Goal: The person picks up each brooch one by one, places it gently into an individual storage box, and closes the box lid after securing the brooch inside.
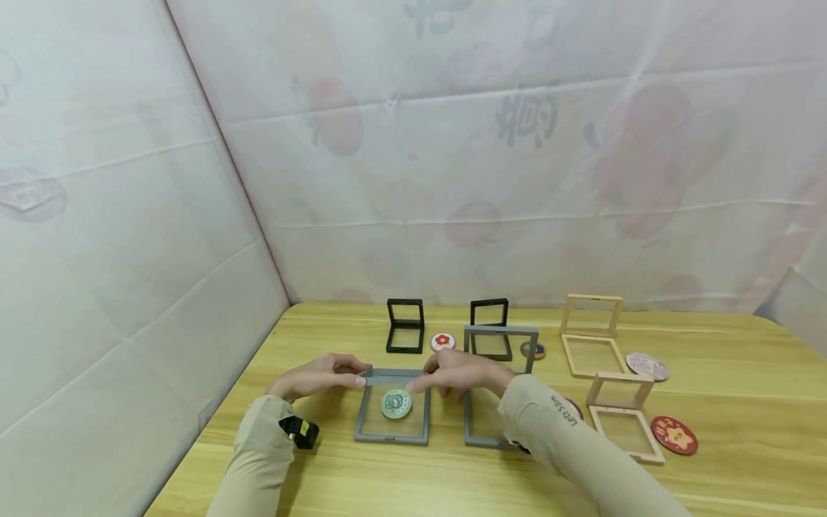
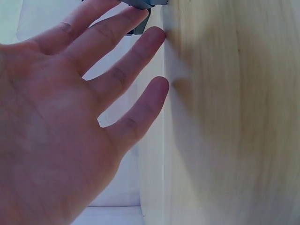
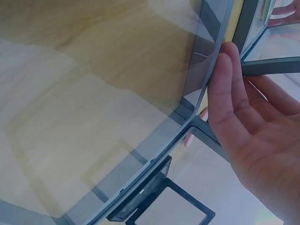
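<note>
Here you are with both hands on the job: your left hand (image 1: 321, 377) pinches the far left corner of a grey lid (image 1: 394, 373) lightly between thumb and index side, the other fingers spread loosely, while your right hand (image 1: 460, 372) has the far right corner the same way, thumb reaching in over the film. That lid belongs to a square grey frame with clear film (image 1: 407, 440), lying on the yellow wood-grain table (image 1: 349, 488) right between your hands, and a round green badge (image 1: 396, 404) sits near its middle. Under your right forearm, a second grey frame (image 1: 481, 443) stands open, lid upright. Beyond, two small black frames (image 1: 405, 350) are propped open, a white badge with a red flower (image 1: 442, 342) between them. Out to your right, two beige frames (image 1: 580, 374) stand open, a pale purple badge (image 1: 647, 366) and a red badge (image 1: 675, 435) beside them.
</note>
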The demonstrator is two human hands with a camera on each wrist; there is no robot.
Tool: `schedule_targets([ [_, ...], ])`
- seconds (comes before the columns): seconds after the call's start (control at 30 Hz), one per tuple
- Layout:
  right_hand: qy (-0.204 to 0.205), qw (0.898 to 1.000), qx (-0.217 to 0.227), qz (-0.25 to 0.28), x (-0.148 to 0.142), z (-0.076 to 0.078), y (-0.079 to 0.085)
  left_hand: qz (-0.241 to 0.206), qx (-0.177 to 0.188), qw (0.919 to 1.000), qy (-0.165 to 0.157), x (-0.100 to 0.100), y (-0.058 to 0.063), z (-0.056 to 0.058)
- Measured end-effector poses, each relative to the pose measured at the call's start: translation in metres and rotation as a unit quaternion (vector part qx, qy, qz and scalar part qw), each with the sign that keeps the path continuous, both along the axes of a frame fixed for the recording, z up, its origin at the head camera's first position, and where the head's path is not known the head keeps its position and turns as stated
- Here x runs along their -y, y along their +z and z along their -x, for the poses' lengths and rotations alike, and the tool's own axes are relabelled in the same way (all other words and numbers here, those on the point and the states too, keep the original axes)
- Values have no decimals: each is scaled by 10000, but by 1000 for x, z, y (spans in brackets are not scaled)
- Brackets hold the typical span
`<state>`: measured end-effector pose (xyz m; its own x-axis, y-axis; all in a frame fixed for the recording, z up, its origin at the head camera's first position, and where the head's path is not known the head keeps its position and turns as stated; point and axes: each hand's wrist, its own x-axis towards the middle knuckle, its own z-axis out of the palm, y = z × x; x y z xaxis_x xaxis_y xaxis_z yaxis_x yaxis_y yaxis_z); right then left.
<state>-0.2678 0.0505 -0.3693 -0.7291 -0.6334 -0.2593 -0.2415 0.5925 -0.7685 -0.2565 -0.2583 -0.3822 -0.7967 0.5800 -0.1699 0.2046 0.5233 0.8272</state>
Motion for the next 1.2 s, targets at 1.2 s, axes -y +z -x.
schedule_targets([
  [1.2, 569, 9838, -1600, -583, 9, -13, -10, 326, -418, 9986, -48, -5, -2, -14],
])
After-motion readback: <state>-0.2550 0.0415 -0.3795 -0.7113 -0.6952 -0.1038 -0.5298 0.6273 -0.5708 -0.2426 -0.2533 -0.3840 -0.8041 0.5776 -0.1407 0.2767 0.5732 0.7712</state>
